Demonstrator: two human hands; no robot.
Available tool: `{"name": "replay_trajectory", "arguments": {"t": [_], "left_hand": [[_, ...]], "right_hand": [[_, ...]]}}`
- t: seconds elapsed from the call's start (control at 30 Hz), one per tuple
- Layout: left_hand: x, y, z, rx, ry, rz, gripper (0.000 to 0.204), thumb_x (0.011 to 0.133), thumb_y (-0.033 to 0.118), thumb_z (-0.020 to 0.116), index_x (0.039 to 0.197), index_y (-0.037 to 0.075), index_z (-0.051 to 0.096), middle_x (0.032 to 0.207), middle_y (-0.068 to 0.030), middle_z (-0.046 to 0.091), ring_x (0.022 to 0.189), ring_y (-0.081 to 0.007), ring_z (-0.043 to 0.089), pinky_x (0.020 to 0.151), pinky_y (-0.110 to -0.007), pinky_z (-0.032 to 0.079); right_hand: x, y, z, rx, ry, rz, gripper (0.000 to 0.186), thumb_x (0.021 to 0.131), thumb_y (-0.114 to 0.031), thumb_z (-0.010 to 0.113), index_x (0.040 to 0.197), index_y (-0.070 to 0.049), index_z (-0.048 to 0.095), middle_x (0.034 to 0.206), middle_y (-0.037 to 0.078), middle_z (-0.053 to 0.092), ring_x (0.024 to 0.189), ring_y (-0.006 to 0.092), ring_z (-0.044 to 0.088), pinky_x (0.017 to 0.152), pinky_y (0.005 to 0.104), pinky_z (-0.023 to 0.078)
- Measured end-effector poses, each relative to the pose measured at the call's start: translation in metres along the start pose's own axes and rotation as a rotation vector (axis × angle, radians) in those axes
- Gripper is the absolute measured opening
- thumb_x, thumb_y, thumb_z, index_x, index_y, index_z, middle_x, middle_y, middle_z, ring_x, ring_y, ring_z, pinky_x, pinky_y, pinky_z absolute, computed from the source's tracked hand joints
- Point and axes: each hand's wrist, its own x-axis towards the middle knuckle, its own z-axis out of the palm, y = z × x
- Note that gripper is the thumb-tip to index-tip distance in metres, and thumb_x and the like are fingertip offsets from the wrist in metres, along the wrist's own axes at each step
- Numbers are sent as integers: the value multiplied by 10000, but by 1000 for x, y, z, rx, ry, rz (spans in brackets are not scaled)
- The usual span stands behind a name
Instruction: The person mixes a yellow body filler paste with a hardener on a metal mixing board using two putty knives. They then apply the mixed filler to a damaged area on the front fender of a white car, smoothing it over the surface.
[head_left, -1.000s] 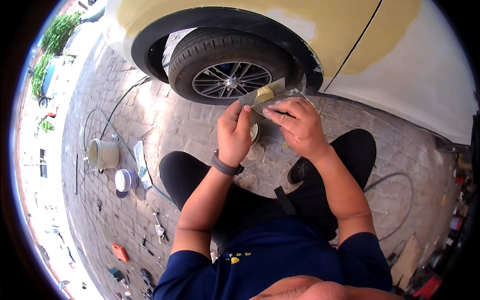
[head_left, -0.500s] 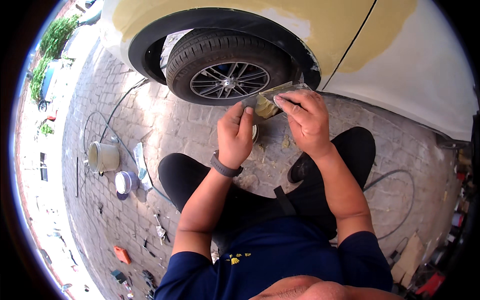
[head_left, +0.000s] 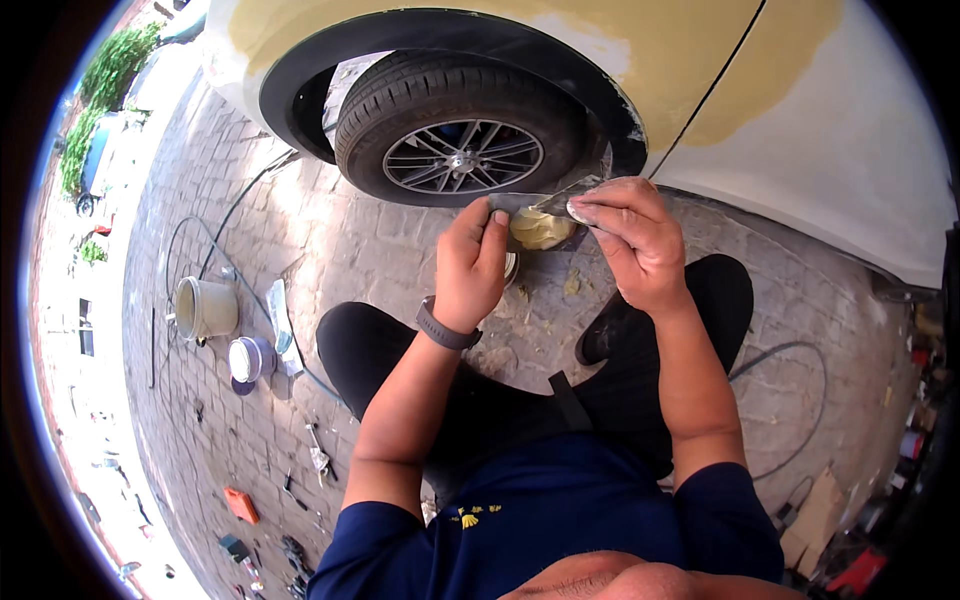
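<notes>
At the far left, on the grey paved brick ground [head_left: 330, 240], a pale cylindrical plastic bucket [head_left: 205, 307] is seen standing upright, and just beside it a small round white tin with a bluish rim [head_left: 248, 358] is set down. A thin dark hose [head_left: 215, 235] is looped across the bricks around them. Lower down, a small orange block [head_left: 240, 505] and scattered dark tools are spread well apart from the bucket.

Further right, the left hand [head_left: 472, 262] is held up in front of the knees, a dark grey watch band [head_left: 445, 330] being worn at its wrist. Its fingers are curled shut on a flat board carrying a lump of pale yellow body filler [head_left: 538, 228], the thumb being pressed on the near edge. The board itself is mostly hidden, so its material cannot be told for certain.

The filler lump is met from the right by a thin grey metal spreader blade [head_left: 563, 196], which is pinched between the thumb and fingers of the right hand [head_left: 632, 235]. The blade appears to touch the filler.

Behind the hands, a black tyre on a silver spoked wheel [head_left: 462, 155] is seen under the arch of a white car body [head_left: 850, 150], patched with yellowish filler above the arch and across the door.
</notes>
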Motion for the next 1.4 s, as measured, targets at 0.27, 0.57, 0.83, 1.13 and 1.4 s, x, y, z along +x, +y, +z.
{"name": "replay_trajectory", "arguments": {"t": [0.27, 0.57, 0.83, 1.13, 1.4], "left_hand": [[2, 10, -9, -197, 53, -54, 233, 1103, 130, 512, 1063, -37, 669, 939, -46, 711, 862, -74, 598, 770, -260, 494], [-4, 13, 2, -349, -24, -146, 295, 1090, 146, 572, 1292, -32, 690, 1010, 24, 675, 836, -50, 523, 741, -208, 401], [-11, 24, 11, 83, -321, -31, 164, 1049, 107, 590, 1062, -44, 654, 702, -118, 543, 653, -177, 476, 624, -341, 437], [-9, 2, 7, -428, -181, -303, 261, 1113, 172, 546, 1238, -24, 663, 1081, -26, 714, 955, -96, 629, 840, -267, 499], [1, 15, -6, -487, 46, -202, 288, 1127, 190, 514, 1222, -33, 670, 1125, -39, 724, 1026, -96, 639, 917, -254, 491]], "right_hand": [[-8, 25, -20, 385, -51, 406, 222, 993, 2, 633, 1188, 45, 730, 1079, 54, 713, 1002, 150, 656, 910, 291, 508], [-26, 48, 26, 918, 472, 796, 157, 1037, -88, 665, 1171, -12, 698, 1044, 12, 717, 941, 76, 636, 850, 258, 508], [-20, 28, 27, 845, 411, 700, 126, 1038, -73, 666, 1138, -2, 697, 1008, -22, 687, 915, 36, 589, 803, 238, 490], [-17, 10, -10, 386, 218, 129, 180, 991, -27, 686, 1163, 6, 727, 1069, 104, 694, 900, 144, 644, 797, 271, 507], [-11, 22, -29, 130, -96, 172, 177, 1013, -111, 693, 1097, 37, 739, 965, 41, 694, 807, 139, 632, 719, 295, 496]]}}
